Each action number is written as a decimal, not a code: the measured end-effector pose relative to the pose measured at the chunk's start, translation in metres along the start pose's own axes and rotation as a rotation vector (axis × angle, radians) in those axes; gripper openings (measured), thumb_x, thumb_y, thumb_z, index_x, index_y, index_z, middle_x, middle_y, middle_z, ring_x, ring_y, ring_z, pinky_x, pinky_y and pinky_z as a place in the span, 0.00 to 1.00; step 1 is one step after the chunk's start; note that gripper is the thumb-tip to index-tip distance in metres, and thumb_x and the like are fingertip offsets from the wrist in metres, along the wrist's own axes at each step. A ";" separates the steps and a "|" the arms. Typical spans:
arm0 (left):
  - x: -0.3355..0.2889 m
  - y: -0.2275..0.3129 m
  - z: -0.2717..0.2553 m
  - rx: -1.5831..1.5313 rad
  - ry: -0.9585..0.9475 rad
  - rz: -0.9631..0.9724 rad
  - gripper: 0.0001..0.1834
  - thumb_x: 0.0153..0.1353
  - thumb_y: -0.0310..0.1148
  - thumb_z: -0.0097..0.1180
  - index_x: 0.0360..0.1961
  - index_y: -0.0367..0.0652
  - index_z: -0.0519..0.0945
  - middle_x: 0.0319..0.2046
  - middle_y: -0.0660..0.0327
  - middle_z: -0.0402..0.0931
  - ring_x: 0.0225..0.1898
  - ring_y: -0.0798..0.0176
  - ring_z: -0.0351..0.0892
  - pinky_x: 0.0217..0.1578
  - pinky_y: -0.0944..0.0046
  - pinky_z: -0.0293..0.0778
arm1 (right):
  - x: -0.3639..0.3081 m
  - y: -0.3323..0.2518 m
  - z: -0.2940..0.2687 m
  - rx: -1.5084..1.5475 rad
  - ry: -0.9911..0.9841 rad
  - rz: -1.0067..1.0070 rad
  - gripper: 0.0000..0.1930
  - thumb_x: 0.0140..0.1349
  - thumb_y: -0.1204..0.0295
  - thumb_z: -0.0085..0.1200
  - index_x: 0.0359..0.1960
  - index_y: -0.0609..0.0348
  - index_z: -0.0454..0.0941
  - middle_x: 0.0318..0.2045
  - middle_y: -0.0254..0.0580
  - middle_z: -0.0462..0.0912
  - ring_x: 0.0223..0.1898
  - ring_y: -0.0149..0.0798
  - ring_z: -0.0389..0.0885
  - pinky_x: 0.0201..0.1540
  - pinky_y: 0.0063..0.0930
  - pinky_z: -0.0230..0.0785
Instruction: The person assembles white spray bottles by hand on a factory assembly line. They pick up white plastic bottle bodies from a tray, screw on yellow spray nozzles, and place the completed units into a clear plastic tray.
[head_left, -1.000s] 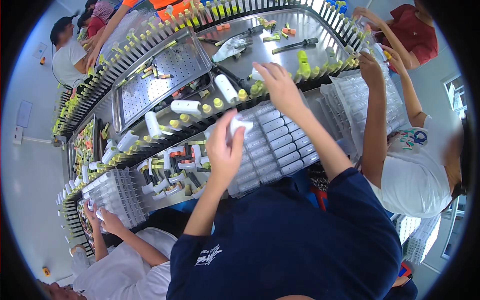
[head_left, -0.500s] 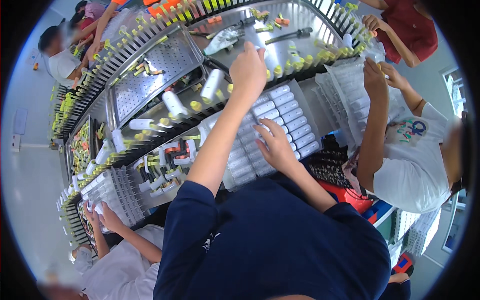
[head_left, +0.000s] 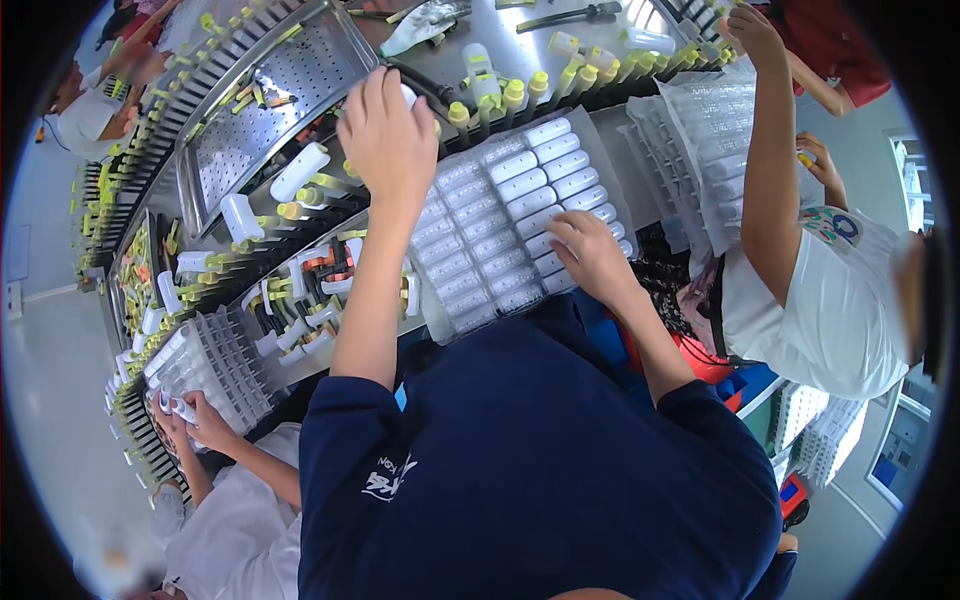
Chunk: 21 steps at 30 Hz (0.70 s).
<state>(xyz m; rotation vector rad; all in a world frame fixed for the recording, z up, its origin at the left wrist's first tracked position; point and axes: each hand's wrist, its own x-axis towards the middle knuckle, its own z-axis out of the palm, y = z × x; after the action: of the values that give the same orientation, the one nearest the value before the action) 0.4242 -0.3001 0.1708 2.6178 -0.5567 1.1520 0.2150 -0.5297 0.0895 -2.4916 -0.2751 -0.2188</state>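
My left hand (head_left: 388, 140) reaches over a row of upright yellow-topped pegs (head_left: 512, 97). Its fingers curl round a white plastic case (head_left: 408, 95), mostly hidden by the hand. My right hand (head_left: 597, 258) rests on a clear plastic tray (head_left: 455, 225), its fingers somewhat apart and touching the white cases (head_left: 573, 183) lying in its right-hand columns. In the left columns the pockets show no white cases. Another pale case (head_left: 482, 68) stands on a peg right of my left hand, and more white cases (head_left: 300, 172) sit on pegs to its left.
Behind the pegs lies a perforated metal tray (head_left: 245, 150) with small yellow-green parts. Stacked clear trays (head_left: 705, 150) stand at right beside a co-worker's raised arm (head_left: 768, 150). Another worker's hands (head_left: 195, 420) are at lower left. Orange and white parts (head_left: 320, 290) lie left of my tray.
My left hand has moved left along the pegs to another white case, and a pale case shows where it was. My right hand has shifted slightly over the tray. The view has shifted too.
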 end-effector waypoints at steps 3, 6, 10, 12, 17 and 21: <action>-0.067 -0.007 0.003 -0.152 0.300 0.157 0.19 0.61 0.29 0.66 0.54 0.45 0.84 0.49 0.58 0.80 0.55 0.46 0.78 0.61 0.39 0.66 | -0.012 -0.007 -0.010 -0.080 -0.100 -0.075 0.12 0.60 0.74 0.66 0.46 0.58 0.84 0.47 0.44 0.83 0.54 0.51 0.81 0.61 0.47 0.72; -0.099 0.032 0.003 -0.456 -0.197 0.146 0.13 0.62 0.28 0.65 0.49 0.43 0.84 0.49 0.58 0.81 0.53 0.48 0.80 0.55 0.45 0.73 | -0.028 -0.011 -0.006 -0.149 -0.194 -0.066 0.15 0.58 0.74 0.68 0.47 0.54 0.83 0.47 0.40 0.81 0.55 0.47 0.79 0.63 0.45 0.70; -0.121 0.055 0.053 -0.380 -0.629 0.080 0.11 0.64 0.30 0.65 0.48 0.44 0.84 0.45 0.58 0.81 0.52 0.51 0.81 0.51 0.51 0.77 | -0.031 -0.011 -0.006 -0.193 -0.238 -0.073 0.18 0.57 0.73 0.68 0.50 0.50 0.82 0.48 0.38 0.81 0.56 0.45 0.79 0.65 0.46 0.68; -0.118 0.058 0.057 -0.439 -0.574 0.087 0.13 0.64 0.34 0.67 0.48 0.45 0.84 0.44 0.59 0.80 0.52 0.51 0.80 0.51 0.50 0.77 | -0.031 -0.010 -0.007 -0.204 -0.237 -0.142 0.17 0.57 0.73 0.68 0.49 0.49 0.83 0.48 0.38 0.81 0.56 0.45 0.79 0.66 0.46 0.68; -0.108 0.060 0.074 -0.432 -0.612 0.131 0.16 0.61 0.39 0.70 0.48 0.47 0.84 0.46 0.59 0.79 0.53 0.52 0.78 0.53 0.48 0.76 | -0.036 -0.008 -0.006 -0.219 -0.247 -0.246 0.16 0.56 0.71 0.68 0.48 0.48 0.84 0.50 0.37 0.80 0.57 0.44 0.78 0.68 0.47 0.67; -0.103 0.071 0.078 -0.378 -0.644 0.122 0.15 0.60 0.37 0.70 0.45 0.42 0.84 0.46 0.56 0.78 0.55 0.51 0.77 0.55 0.48 0.75 | -0.037 -0.017 -0.011 -0.272 -0.279 -0.281 0.16 0.57 0.71 0.65 0.48 0.47 0.85 0.51 0.37 0.79 0.59 0.43 0.77 0.68 0.47 0.67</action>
<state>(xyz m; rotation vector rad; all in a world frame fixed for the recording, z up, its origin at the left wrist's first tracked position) 0.3817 -0.3660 0.0458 2.5916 -0.9504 0.1587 0.1745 -0.5286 0.0999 -2.7458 -0.7581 -0.0205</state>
